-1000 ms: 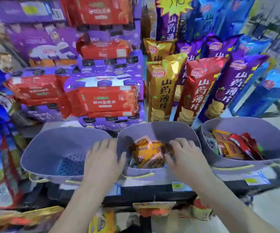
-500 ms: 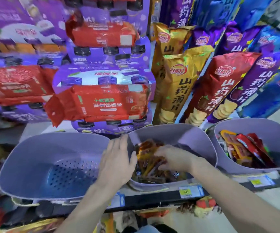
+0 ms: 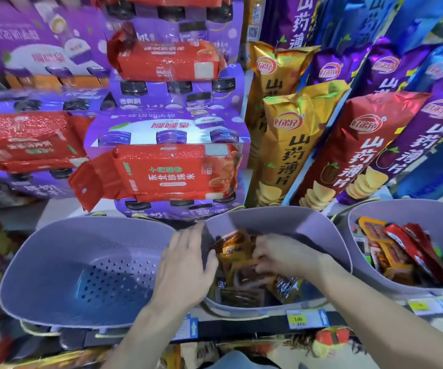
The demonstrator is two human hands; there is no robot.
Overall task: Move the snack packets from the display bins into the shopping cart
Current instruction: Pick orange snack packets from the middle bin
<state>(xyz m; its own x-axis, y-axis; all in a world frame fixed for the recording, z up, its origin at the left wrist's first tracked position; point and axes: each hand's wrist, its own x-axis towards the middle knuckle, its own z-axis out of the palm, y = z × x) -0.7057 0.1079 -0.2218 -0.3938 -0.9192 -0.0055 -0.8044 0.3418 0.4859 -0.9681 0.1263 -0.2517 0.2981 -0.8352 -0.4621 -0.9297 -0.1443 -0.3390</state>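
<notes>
This is a shop, a supermarket snack aisle. The same goods are stacked in many copies: tall crisp bags, red rice packs and purple drink multipacks. In front, lavender display bins hold loose snack packets, and printed price labels are fixed along the shelf edge

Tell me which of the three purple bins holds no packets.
The left bin: only its perforated floor shows; the middle bin and right bin hold packets.
</notes>
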